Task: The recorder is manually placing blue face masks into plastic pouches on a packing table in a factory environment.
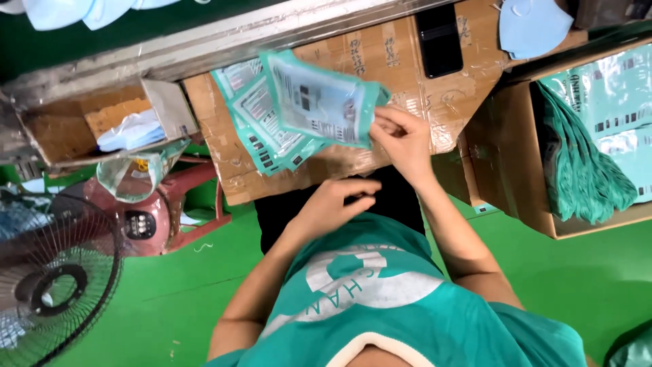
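My right hand [402, 141] pinches the lower right corner of a flat teal and clear plastic pouch [319, 102] and holds it up over a cardboard box top [407, 75] in front of me. Under that pouch, a fanned stack of similar teal pouches [261, 139] lies on the cardboard. My left hand [336, 200] hovers lower, over my dark lap, with its fingers loosely extended and nothing in it. It sits just below the cardboard's near edge, a short way from the right hand.
A black phone [439, 41] and a light blue mask [530, 27] lie on the far cardboard. On the right is an open carton [516, 183] full of teal pouches [584, 163]. At left, a small box holds blue masks [129, 129], beside a pink stool [197, 197] and a fan [47, 278] on the green floor.
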